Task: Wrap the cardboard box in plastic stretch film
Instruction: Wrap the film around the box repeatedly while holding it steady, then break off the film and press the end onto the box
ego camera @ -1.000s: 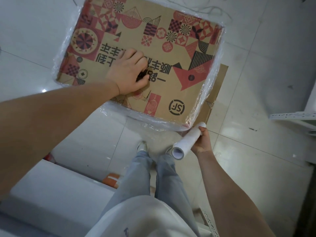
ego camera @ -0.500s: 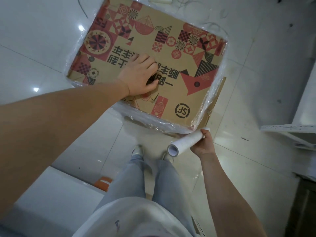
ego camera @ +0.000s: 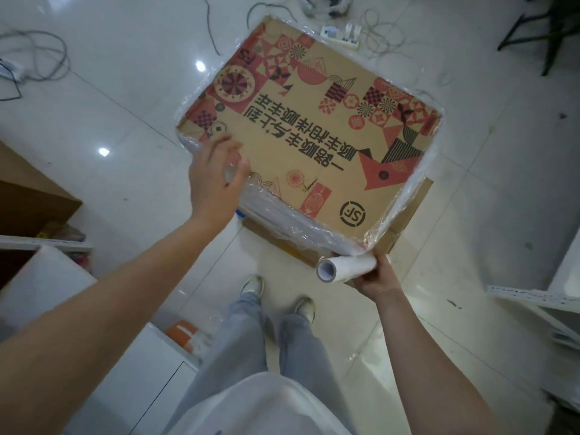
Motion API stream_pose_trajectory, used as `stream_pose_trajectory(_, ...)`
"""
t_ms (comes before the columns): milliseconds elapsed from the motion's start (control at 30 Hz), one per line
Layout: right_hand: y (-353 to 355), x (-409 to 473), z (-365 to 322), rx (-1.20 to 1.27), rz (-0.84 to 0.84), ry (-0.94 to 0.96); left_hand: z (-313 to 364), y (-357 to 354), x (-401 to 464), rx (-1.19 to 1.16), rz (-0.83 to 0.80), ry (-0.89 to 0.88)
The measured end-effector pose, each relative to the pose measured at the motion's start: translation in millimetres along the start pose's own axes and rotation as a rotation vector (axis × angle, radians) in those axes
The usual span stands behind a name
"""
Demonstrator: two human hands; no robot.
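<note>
A large printed cardboard box (ego camera: 317, 136) with red and black patterns stands on the white floor, its sides banded with clear stretch film (ego camera: 282, 219). My left hand (ego camera: 216, 180) is at the box's near left corner, fingers spread over the film-covered edge. My right hand (ego camera: 373, 277) grips the white stretch film roll (ego camera: 345, 267) at the box's near right corner, where film runs from the roll onto the box.
Cables (ego camera: 34, 58) and a power strip (ego camera: 340, 36) lie on the floor beyond the box. A brown carton (ego camera: 28, 199) and white furniture (ego camera: 47, 287) are at left, a white shelf frame (ego camera: 533, 301) at right. My feet (ego camera: 276, 293) stand just before the box.
My left hand slid from the middle of the box top to its near left corner. The view tilted up, and the roll stayed at the near right corner.
</note>
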State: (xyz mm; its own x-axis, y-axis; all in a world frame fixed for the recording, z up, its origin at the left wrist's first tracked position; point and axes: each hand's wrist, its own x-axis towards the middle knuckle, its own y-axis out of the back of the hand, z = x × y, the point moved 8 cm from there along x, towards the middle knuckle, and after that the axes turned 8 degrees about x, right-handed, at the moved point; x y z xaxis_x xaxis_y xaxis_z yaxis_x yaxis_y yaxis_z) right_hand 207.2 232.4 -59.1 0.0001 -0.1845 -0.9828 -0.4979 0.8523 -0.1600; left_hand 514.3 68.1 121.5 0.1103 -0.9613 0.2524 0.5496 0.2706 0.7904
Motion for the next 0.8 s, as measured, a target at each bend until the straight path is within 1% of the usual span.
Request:
stream_pose_trajectory(33, 0, 2, 1, -0.010, 0.007, -0.023, -30, 7, -16, -0.125, 0.127, 0.326)
stream_pose_trajectory(67, 1, 4, 0, -0.017, 0.021, -0.043, -58, 1, -39, -0.261, 0.195, 0.656)
stream_pose_trajectory(100, 0, 5, 0, -0.029, 0.027, -0.066, -78, -13, -63, -0.386, 0.198, 0.944)
stream_pose_trajectory(133, -2, 5, 0, -0.038, 0.018, -0.085, -89, -31, -82, -0.488, 0.150, 1.157)
stream_pose_trajectory(167, -3, 6, -1, -0.058, 0.017, -0.100, -94, -49, -96, -0.567, 0.071, 1.292)
stream_pose_trajectory(200, -4, 7, -2, -0.068, 0.023, -0.114, -94, -68, -105, -0.643, -0.019, 1.363)
stream_pose_trajectory(233, -5, 7, -2, -0.079, 0.031, -0.127, -92, -86, -109, -0.727, -0.088, 1.387)
stream_pose_trajectory(267, -7, 7, -2, -0.079, 0.036, -0.135, -88, -99, -108, -0.812, -0.129, 1.371)
stream_pose_trajectory(333, -12, 6, -1, -0.049, 0.029, -0.152, -80, -111, -98, -0.968, -0.160, 1.284)
stream_pose_trajectory(400, -17, 9, -1, -0.027, 0.015, -0.166, -73, -108, -91, -1.055, -0.156, 1.270)
stream_pose_trajectory(467, -22, 10, -1, -0.059, -0.017, -0.164, -72, -105, -92, -1.084, -0.184, 1.259)
stream_pose_trajectory(500, -24, 9, -1, -0.087, -0.036, -0.162, -69, -104, -93, -1.094, -0.223, 1.228)
stream_pose_trajectory(667, -24, 5, 0, -0.131, -0.027, -0.128, -34, -107, -119, -1.066, -0.542, 1.008)
stream_pose_trajectory(800, -23, 3, -3, -0.168, -0.023, -0.123, 6, -109, -137, -1.133, -0.659, 0.895)
